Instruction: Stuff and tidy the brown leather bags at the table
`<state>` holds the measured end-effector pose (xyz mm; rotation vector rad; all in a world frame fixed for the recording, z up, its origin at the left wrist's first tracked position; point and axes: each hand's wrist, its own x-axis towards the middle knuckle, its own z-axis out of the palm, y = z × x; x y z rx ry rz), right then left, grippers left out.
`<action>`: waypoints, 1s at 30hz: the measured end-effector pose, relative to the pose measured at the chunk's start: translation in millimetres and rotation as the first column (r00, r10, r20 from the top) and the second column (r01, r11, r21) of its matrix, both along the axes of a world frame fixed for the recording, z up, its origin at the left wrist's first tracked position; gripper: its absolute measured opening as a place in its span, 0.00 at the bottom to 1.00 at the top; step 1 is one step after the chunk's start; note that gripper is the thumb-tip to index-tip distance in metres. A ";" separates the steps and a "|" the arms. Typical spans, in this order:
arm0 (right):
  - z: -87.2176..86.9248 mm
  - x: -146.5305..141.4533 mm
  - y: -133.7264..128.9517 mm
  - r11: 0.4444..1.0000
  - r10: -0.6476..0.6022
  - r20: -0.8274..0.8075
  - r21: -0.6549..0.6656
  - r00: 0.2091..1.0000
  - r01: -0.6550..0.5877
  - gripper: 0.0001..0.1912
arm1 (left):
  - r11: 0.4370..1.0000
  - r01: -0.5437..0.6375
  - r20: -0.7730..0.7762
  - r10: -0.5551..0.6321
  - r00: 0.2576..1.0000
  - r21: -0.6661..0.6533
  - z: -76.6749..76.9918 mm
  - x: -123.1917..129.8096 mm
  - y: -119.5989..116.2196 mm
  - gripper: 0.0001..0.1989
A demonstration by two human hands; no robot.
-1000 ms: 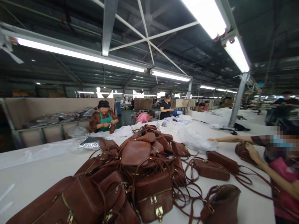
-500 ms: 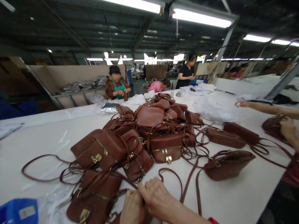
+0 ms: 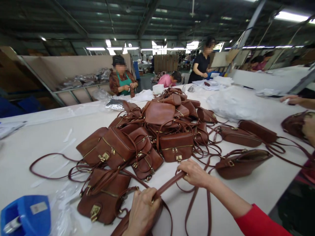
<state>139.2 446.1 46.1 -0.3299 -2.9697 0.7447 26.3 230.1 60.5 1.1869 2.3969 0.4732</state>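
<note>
A brown leather strap (image 3: 169,185) is stretched between my two hands at the front of the table. My left hand (image 3: 145,206) is closed around its lower end, just above a brown bag (image 3: 123,226) that the hand and forearm partly hide. My right hand (image 3: 194,173) pinches the strap's upper end, in front of a brown handbag (image 3: 176,147) with a gold lock and zip. Left of my left hand lies another brown handbag (image 3: 104,196) with a gold clasp. A large heap of similar bags (image 3: 159,113) rises behind my hands.
A blue tape dispenser (image 3: 27,213) stands at the front left beside crumpled clear plastic (image 3: 64,209). An open-topped bag (image 3: 246,164) lies to the right. At the right edge, a co-worker's hand (image 3: 308,127) touches a bag. More plastic (image 3: 228,105) lies behind; other people work beyond the table.
My right hand has moved up and right, away from my left hand, and the strap now shows taut between them. The view has tilted down a little.
</note>
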 end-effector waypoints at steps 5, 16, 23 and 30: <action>-3.4 -3.1 -7.5 0.986 -0.112 -0.176 -0.139 0.978 0.088 0.07 | 1.000 0.029 -0.002 -0.029 1.000 -0.009 -1.2 -3.1 -0.4 0.09; 20.9 -39.0 -11.4 0.801 -0.458 -0.351 -0.562 0.817 0.208 0.10 | 0.998 -0.057 0.018 0.058 0.998 -0.040 -0.1 -5.2 1.5 0.07; 15.8 -36.2 13.1 0.903 -0.359 -0.341 -0.364 0.869 0.230 0.06 | 0.997 -0.066 0.012 0.066 0.998 -0.044 -0.4 -5.3 -2.7 0.08; 6.2 18.2 79.0 0.976 -0.219 -0.058 -0.007 0.974 0.219 0.08 | 0.997 -0.008 -0.050 0.004 0.999 -0.073 2.3 -4.0 -5.2 0.09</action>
